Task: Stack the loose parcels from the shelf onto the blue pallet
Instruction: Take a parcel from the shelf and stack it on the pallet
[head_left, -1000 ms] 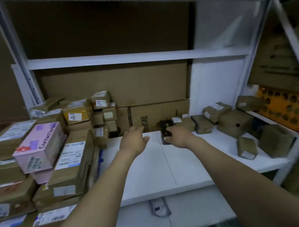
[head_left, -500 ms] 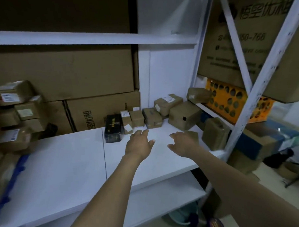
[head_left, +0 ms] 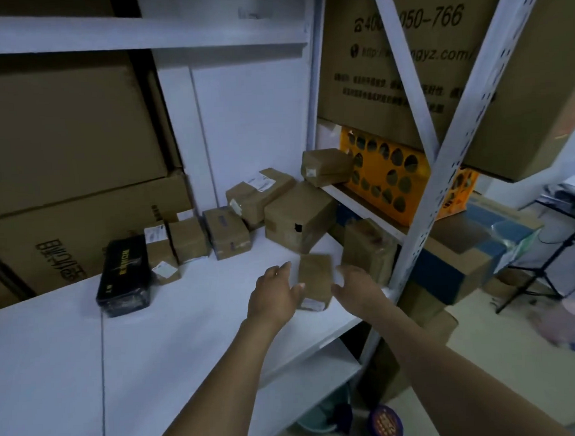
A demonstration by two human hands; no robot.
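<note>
Two open hands (head_left: 276, 297) (head_left: 358, 290) — parcel (head_left: 315, 276) between

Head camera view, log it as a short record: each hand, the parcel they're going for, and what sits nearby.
target: small parcel, flat on the white shelf near its front edge
left hand: open, at the parcel's left side
right hand: open, at its right side
contact: cannot tell
neighbours: black box to the left, larger brown parcel behind
blue pallet: not in view
</note>
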